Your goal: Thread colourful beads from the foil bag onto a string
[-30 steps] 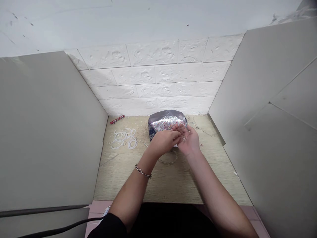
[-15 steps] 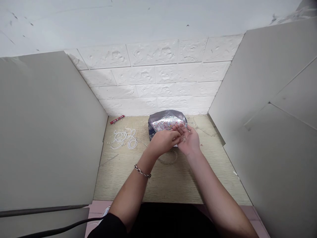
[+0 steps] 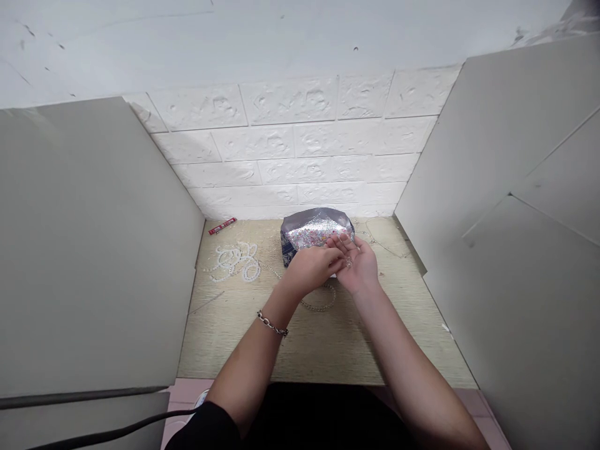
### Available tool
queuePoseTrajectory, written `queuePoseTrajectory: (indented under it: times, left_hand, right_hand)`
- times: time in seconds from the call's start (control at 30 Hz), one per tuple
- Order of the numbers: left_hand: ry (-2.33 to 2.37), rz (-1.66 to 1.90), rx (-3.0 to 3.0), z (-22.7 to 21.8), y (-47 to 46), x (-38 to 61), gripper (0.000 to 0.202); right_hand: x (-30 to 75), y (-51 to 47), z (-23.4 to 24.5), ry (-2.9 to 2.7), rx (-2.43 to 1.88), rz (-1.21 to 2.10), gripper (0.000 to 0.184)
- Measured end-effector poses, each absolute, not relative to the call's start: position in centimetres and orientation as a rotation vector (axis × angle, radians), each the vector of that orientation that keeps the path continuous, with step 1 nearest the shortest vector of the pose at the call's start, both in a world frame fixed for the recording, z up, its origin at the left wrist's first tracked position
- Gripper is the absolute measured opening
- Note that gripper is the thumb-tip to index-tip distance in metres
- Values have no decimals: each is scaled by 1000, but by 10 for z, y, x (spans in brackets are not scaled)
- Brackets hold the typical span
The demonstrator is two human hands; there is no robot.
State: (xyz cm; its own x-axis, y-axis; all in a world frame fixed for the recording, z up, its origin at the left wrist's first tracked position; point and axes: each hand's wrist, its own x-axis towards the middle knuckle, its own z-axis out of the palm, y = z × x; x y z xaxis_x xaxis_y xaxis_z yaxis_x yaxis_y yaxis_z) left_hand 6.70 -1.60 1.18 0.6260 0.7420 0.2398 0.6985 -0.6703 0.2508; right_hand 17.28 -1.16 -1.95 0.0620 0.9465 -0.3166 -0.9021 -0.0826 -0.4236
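My right hand [image 3: 363, 269] is turned palm up and cupped, with a few small clear beads [image 3: 348, 263] in the palm. Over that palm, my left hand [image 3: 309, 269] reaches in with thumb and fingers pinched together; anything between the fingertips is too small to make out. Just behind both hands stands a pouch [image 3: 317, 220] with a shiny see-through front and dark patterned sides, and many coloured beads [image 3: 307, 237] show in it. Partly under my hands, a loop of strung beads [image 3: 321, 307] lies on the table.
White bead strings [image 3: 238, 261] lie coiled at the left of the table [image 3: 328, 356]. Behind them is a small red object [image 3: 222, 225]. Thin wire or thread [image 3: 389, 247] lies at the back right. Grey panels [image 3: 94, 250] stand on both sides, a white brick-pattern wall [image 3: 281, 140] behind.
My left hand and forearm have shifted very slightly to the right. The right hand, the pouch and the bead strings look the same.
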Motion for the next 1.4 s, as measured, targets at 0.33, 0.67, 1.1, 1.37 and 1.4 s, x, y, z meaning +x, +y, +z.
queuePoseTrajectory:
  times: [0.33,0.67,1.1,1.37,1.4]
  left_hand:
    - [1251,477,2759,7,-15,68,27]
    - [1143,453,2760,7,-11,66,22]
    - [1180,423,2736,6,-13,69,22]
    - [1229,479,2755,3,-15,73,22]
    - [1231,490,2745,3,-15,73,21]
  right_hand:
    - [171,-12,-17,-77,-646,1538,18]
    - [166,-13,-19,-123,-642,1586,21]
    - [166,-11,-22,-120,-674,1627,21]
    - [164,-10,-23,-75,-649,1626,21]
    - [164,-9,-23,-63,-645,1635,21]
